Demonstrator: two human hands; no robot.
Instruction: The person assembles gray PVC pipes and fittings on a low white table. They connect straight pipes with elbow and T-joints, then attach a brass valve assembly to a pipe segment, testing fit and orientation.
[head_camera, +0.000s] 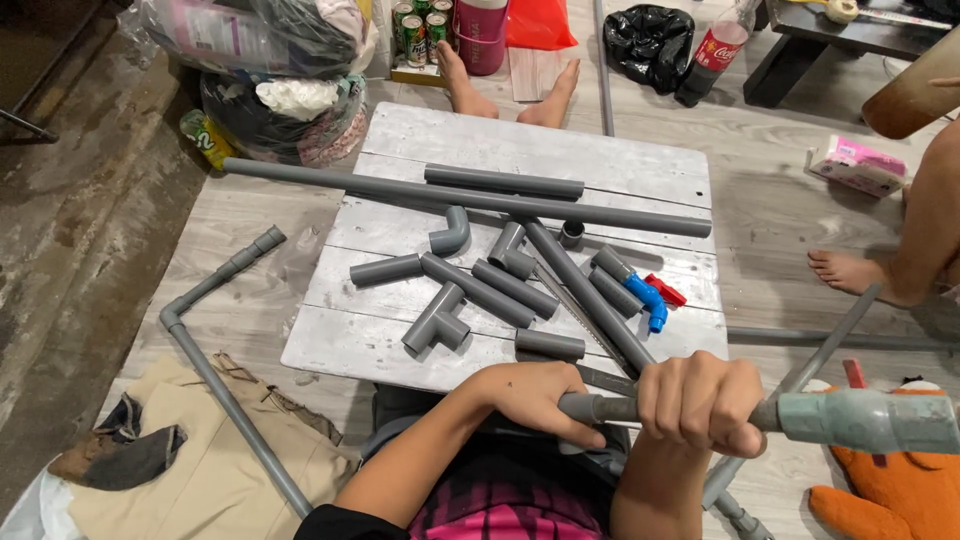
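Note:
My left hand (535, 400) and my right hand (700, 400) both grip one grey plastic pipe (610, 408) held level in front of me, just below the near edge of the grey wooden board (560, 150). The pipe ends on the right in a wider pale grey fitting (870, 420). My left hand closes around the pipe's left end, and my right hand wraps its middle. Several loose grey pipe pieces lie on the board, among them a tee piece (437, 318), an elbow (452, 232) and a long pipe (470, 197) across its far part. A blue tap with a red handle (652, 298) lies at the right.
A bent pipe assembly (215, 350) lies on the floor at left over beige cloth (200, 470). Another person's bare feet (510, 95) rest beyond the board, and a further foot (860, 275) stands at right. An orange soft toy (890, 490) sits lower right. Bags and cans stand far left.

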